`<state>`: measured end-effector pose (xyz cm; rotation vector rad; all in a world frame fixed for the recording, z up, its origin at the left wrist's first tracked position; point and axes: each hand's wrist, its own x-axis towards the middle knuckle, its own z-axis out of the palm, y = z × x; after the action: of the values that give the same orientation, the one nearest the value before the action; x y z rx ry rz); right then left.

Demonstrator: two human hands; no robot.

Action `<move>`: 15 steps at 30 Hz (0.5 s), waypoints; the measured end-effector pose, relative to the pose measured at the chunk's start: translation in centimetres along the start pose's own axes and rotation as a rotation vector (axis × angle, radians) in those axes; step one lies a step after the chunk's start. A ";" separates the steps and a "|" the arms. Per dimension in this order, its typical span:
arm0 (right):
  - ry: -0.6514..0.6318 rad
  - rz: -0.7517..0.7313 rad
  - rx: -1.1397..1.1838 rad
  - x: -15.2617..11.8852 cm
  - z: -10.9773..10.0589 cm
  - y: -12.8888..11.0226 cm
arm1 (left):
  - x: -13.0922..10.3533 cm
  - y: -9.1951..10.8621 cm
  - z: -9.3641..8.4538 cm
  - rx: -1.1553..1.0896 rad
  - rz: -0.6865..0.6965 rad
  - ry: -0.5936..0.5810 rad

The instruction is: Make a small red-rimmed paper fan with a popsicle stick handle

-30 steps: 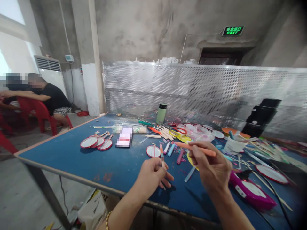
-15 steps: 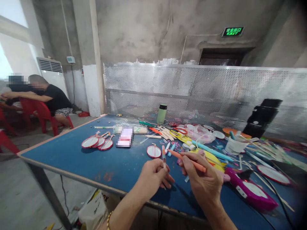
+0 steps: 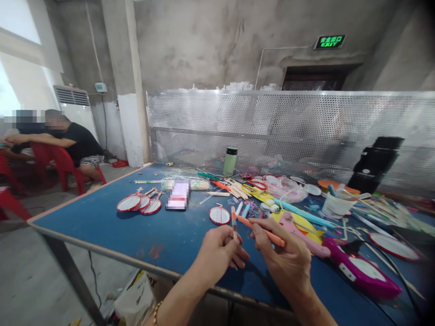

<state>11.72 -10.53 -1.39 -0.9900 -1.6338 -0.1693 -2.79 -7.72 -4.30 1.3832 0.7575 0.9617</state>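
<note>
Upright between the thumb and fingers of my left hand (image 3: pixel 222 251) is a small flat stick (image 3: pixel 234 222), its upper part coloured orange. My right hand (image 3: pixel 283 251) grips an orange marker pen (image 3: pixel 263 230), whose tip meets the stick near its top or comes very close to it. Just beyond my left hand lies a round white disc with a red rim (image 3: pixel 219 215) and thin red lines across it. A white pen (image 3: pixel 239 208) and a light blue pen (image 3: pixel 246 210) rest behind the stick.
On the blue table (image 3: pixel 115 235) are red-rimmed discs (image 3: pixel 128 203), a phone (image 3: pixel 178 195), a green bottle (image 3: pixel 230 162), wooden sticks (image 3: pixel 238 188), a white cup (image 3: pixel 336 205) and a purple corded device (image 3: pixel 363 269). A perforated metal panel (image 3: pixel 217 117) stands behind. People sit at left.
My right hand has moved slightly left, bringing the marker tip up against or close to the stick. My left hand keeps its hold. The view has shifted a little.
</note>
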 end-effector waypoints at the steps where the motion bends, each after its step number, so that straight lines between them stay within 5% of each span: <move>1: -0.003 -0.003 -0.008 0.0 0.0 0.0 | 0.0 0.0 0.0 -0.001 0.004 -0.002; 15: 0.008 -0.019 -0.028 0.0 0.0 0.2 | 0.1 -0.1 -0.1 -0.012 0.014 -0.007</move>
<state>11.87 -10.42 -1.46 -0.9936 -1.6378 -0.2095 -2.81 -7.63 -4.39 1.3826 0.7368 0.9701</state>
